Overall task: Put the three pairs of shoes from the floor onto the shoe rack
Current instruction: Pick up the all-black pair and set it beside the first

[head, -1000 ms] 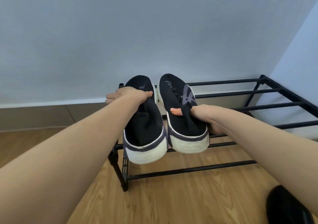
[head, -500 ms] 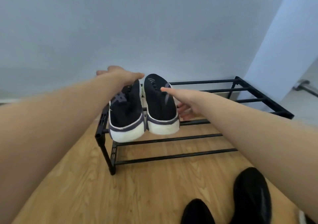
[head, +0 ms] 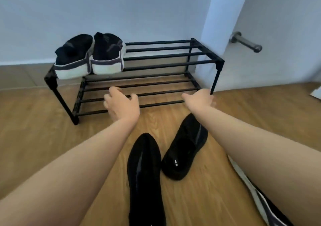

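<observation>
Right hand (head: 199, 99) hides its fingers; forearm covers a shoe (head: 257, 199).

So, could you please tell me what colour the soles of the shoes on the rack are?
White soles, clearest in the head view.

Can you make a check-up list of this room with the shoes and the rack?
Surface: wooden floor, bare apart from shoes.
Job's things: black shoe rack against the wall; white-soled pair on its top shelf, left end; black pair on the floor in front; another shoe partly hidden under the right arm.
Clutter: nothing seen.
Hands: left hand open and empty; right hand empty, near the rack's front right leg.
Cables: nothing seen.
Surroundings: pale wall, metal doorstop.
</observation>
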